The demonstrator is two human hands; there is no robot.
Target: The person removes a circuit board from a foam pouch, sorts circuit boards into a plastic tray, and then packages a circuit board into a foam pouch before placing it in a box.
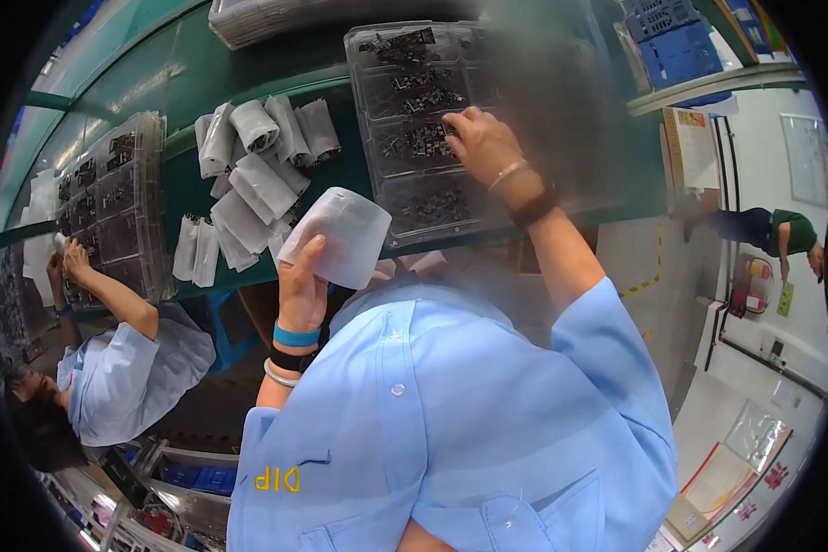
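My left hand [305, 285] holds a white foam wrapping sheet [348, 237] at the bench's front edge, thumb across its face. Whether anything lies inside the sheet is hidden. Over a clear plastic compartment tray [373, 175], my right hand [489, 152] has its fingers pinched together at a middle compartment. A dark speck shows at those fingertips, too small to name. Small black-and-silver electronic parts [428, 141], like little circuit boards, lie in several compartments. Left of the tray, several white foam-wrapped bundles [259, 189] are heaped, dark parts showing at some open ends.
A co-worker [124, 368] in a light blue shirt handles parts at another compartment tray [143, 253] to the left. Stacked clear trays [258, 20] stand at the back of the green bench [179, 69]. Blue crates [676, 55] sit far right; another person [773, 230] is beyond.
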